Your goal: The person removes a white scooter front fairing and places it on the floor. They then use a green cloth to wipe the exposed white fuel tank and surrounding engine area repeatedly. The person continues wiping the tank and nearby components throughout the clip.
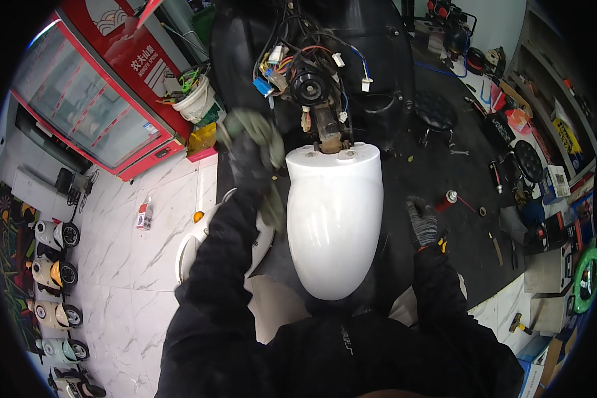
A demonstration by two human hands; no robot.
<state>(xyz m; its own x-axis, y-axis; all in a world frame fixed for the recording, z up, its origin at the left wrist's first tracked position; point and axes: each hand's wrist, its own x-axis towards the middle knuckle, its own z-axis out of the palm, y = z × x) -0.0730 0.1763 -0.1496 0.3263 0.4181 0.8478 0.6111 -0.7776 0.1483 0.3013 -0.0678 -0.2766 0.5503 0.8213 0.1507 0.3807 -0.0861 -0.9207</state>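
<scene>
A scooter with its front stripped stands before me, its white front fender [334, 229] pointing towards my body. Above the fender are a round black horn [309, 86] and a loose wiring harness with a blue connector [262, 87] and white connectors [365, 84]. My left hand [248, 154], blurred, is left of the fender's top with a grey-green cloth or glove [258, 129] at it; whether the fingers grip it is unclear. My right hand [422, 221], in a grey knitted glove, is low on the right, near a red spray can [446, 200] and yellow-handled pliers [443, 242]; its fingertips are hard to make out.
White body panels [191, 253] lie on the floor beneath my left arm. A white bucket [197, 102] and a yellow-red box [202, 141] stand by a red display fridge [144, 99]. At the right are a black stool [435, 110], a wrench [459, 152], a hammer [520, 324] and cluttered shelves.
</scene>
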